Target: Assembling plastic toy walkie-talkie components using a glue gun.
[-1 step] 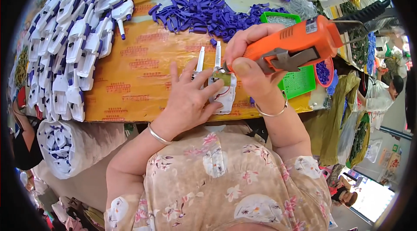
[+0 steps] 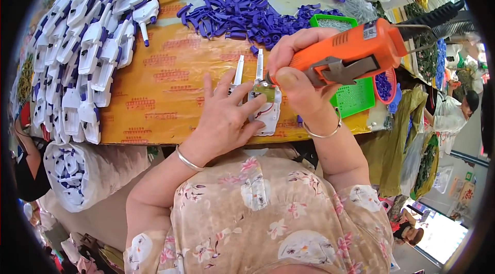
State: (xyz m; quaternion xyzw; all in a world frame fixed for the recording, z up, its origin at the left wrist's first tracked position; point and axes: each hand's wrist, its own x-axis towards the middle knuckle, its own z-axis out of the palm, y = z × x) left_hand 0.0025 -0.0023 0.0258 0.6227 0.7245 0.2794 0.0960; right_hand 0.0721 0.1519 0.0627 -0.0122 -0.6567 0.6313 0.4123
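Observation:
My right hand point(image 2: 296, 78) is wrapped round an orange electric screwdriver point(image 2: 350, 52), its tip pointing left at a small green circuit board point(image 2: 266, 91). The board sits in a white plastic housing half point(image 2: 267, 119) with a narrow stem pointing away from me; a thin red wire shows below the board. My left hand point(image 2: 227, 114) lies with spread fingers over the housing's left side, one fingertip on the board's edge. A second white stem point(image 2: 239, 70) stands out beyond those fingers, its body mostly hidden under the hand. The exact contact of the screwdriver tip is hard to make out.
White housings with purple ends point(image 2: 85, 52) are heaped at the left. Purple plastic parts point(image 2: 242, 19) lie along the far side. Green trays point(image 2: 356, 96) and a pink bowl of purple pieces point(image 2: 384, 86) stand right. A white sack point(image 2: 72, 176) of parts is at the lower left.

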